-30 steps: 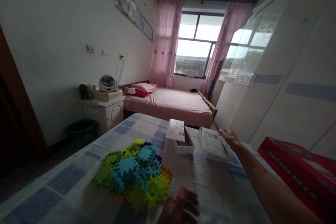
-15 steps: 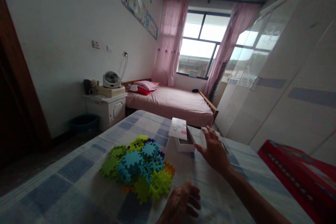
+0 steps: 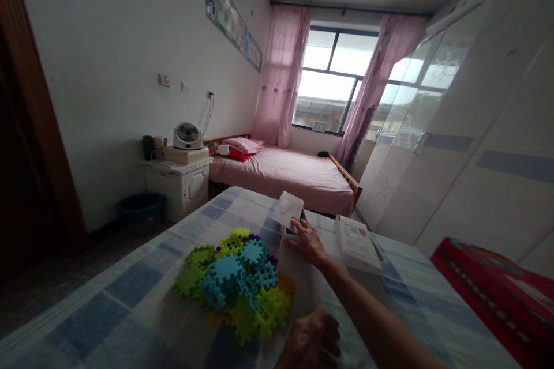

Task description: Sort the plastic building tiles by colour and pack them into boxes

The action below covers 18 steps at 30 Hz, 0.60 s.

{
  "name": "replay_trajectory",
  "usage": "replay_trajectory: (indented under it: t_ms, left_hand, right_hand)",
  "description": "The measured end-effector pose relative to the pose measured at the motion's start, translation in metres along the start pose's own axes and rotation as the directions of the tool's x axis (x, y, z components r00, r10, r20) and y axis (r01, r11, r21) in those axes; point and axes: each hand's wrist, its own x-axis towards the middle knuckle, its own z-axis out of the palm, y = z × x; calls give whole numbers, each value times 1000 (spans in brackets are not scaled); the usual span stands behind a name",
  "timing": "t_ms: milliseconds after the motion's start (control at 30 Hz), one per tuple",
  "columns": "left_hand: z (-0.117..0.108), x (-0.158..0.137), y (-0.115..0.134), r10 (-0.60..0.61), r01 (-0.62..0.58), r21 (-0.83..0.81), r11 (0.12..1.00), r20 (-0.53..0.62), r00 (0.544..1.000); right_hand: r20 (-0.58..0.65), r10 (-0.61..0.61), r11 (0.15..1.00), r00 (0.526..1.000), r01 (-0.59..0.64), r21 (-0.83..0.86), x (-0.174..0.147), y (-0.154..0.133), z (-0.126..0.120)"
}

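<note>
The head view shows two bare hands at work over a cloth-covered desk point(image 3: 134, 285), with the right arm stretched out and its right hand point(image 3: 308, 244) over a small white box point(image 3: 287, 234), hiding much of it. The fingers appear to meet the near edge of a white cover piece point(image 3: 289, 207) lying over the box's opening, while the thumb sits lower, by the near side; that spread would suit steadying or taking an edge, but whether this grip is clamped on the cover, on the box or only resting there, one cannot tell. The left hand point(image 3: 312, 339) is low at the near edge of the picture, its fingers bent loosely and apart with nothing seen in them, so its grip looks released; it probably rests there because the right hand alone is doing the reaching. Just left of it lies a heap of notched plastic tiles point(image 3: 227, 274) in yellow-green, blue, orange and purple, overlapping at odd angles as if tipped out together, near enough for the left hand to get at easily. To the right of the small box, apart from it, a second white box point(image 3: 358, 242) lies flat with its printed face up, perhaps set aside so that both are within the right arm's reach. A large red box point(image 3: 497, 294) stands at the far right, beyond the right forearm, seemingly kept out of the working area.
</note>
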Motion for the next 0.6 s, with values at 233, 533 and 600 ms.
replay_trajectory:
  t_ms: [233,533,600]
  left_hand:
    - [-4,-1,0,-69,68,-42,997,-20,997]
    - [-2,-3,10,-78,76,-87,993,-15,997]
    - [-1,-4,13,-67,66,-90,994,-16,998]
  right_hand:
    - [7,-35,999,999,35,22,17,-39,7]
    - [-372,223,914,901,-326,-241,-20,40,-50]
    - [-329,412,842,850,-493,-219,-26,71,-60]
